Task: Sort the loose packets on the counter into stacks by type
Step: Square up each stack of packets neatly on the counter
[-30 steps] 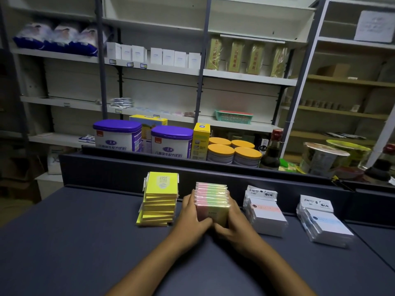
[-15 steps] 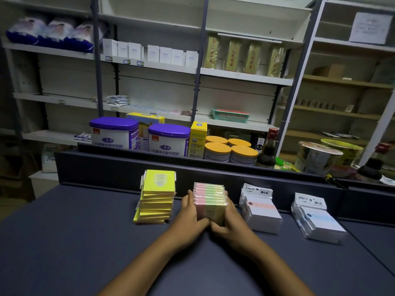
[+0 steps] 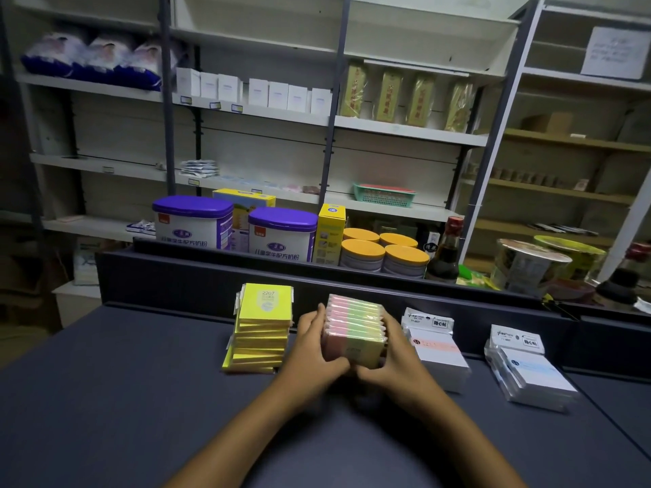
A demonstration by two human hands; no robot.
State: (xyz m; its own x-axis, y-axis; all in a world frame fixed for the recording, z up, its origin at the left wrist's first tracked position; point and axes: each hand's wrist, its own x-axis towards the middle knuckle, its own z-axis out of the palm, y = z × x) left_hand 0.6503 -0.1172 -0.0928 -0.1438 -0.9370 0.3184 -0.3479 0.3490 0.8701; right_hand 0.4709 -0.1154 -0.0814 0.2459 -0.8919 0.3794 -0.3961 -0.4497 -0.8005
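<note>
Packets stood in four stacks along the back of the dark desk (image 3: pixel 105 399), close to its raised rear wall. Furthest left was the yellow stack (image 3: pixel 262 329), leaning a little, its top packet marked 2207. Just beside it came the left hand (image 3: pixel 310 350), fingers up against the left side of the pink-and-green stack (image 3: pixel 354 331) and thumb curled round the near corner. That stack rested on the desk between both palms. The right hand (image 3: pixel 396 357) pressed the opposite side in the same way, so the two hands clamped the stack between them, thumbs nearly meeting at its front edge. Right of that hand, just beside it, sat the white stack with a pink band (image 3: pixel 438 346), and well apart from it, further right, the white stack with a blue band (image 3: pixel 530 368), both in clear wrappers with printed header labels. Behind the rear wall stood two purple-lidded tins (image 3: pixel 281 234), a yellow carton (image 3: pixel 330 234), four orange-lidded tubs (image 3: pixel 384 253) and a dark bottle (image 3: pixel 446 255), with shelves (image 3: pixel 405 130) beyond.
</note>
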